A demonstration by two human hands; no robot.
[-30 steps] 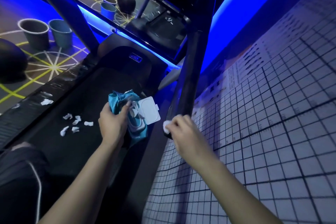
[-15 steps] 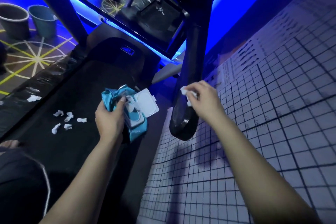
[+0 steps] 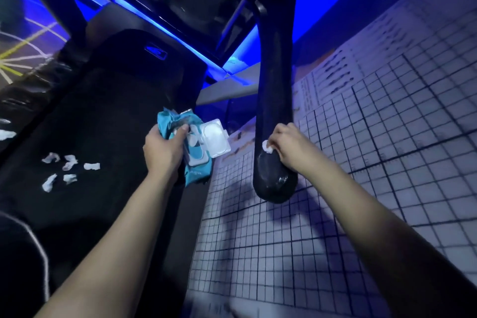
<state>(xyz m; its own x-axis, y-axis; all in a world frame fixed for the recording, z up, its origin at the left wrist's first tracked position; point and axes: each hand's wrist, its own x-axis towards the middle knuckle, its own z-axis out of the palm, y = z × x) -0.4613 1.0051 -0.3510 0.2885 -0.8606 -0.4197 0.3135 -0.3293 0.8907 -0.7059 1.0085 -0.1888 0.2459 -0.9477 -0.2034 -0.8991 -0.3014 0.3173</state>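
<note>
currently left grip clutches wipes pack (print unreadable); right grip pinches wipe against handrail.

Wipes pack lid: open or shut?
Open: the white flip lid is swung out beside the teal wipes pack gripped by the left hand.

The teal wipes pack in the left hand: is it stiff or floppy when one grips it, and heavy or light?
Probably floppy: the teal wipes pack is crumpled where the left hand grips it. Likely light, since one hand holds it up. Its open white lid looks stiff and may swing.
</note>
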